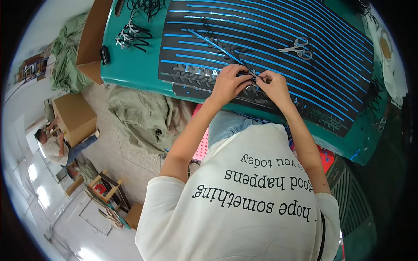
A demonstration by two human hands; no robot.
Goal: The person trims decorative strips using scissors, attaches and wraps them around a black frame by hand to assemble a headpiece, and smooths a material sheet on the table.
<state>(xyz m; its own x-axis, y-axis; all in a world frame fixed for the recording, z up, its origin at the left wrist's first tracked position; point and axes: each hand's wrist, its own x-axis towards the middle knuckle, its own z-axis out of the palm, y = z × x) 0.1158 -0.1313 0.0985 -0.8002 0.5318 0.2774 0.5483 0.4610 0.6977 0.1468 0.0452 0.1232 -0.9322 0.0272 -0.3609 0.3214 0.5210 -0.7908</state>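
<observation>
Loose blue strip [213, 43]: lay diagonally across a black sheet [174, 45] marked with parallel blue lines, its near end running to the fingertips. Dark leaf-like pieces lay alongside it.

Left hand [230, 85]: thumb and forefinger narrow, nearly closed at the strip's near end. Right hand [275, 88]: fingers curled, thumb and forefinger narrow, close to the left fingertips. A small dark and pale piece [253, 76] showed between the two hands; which fingers gripped it could not be told.

Scissors [300, 48]: rested on the sheet, right of the hands and farther away, blades apart. The sheet covered much of a green table [152, 73]. On the table's left part: a bundle of black cords [138, 37] and a small black object [104, 55] near the edge.

Below the table: a crumpled grey-green cloth [139, 115] on the floor [102, 104]. Far left: another person [54, 145] beside a closed cardboard box [75, 116], hands at its side, well apart from the work.
</observation>
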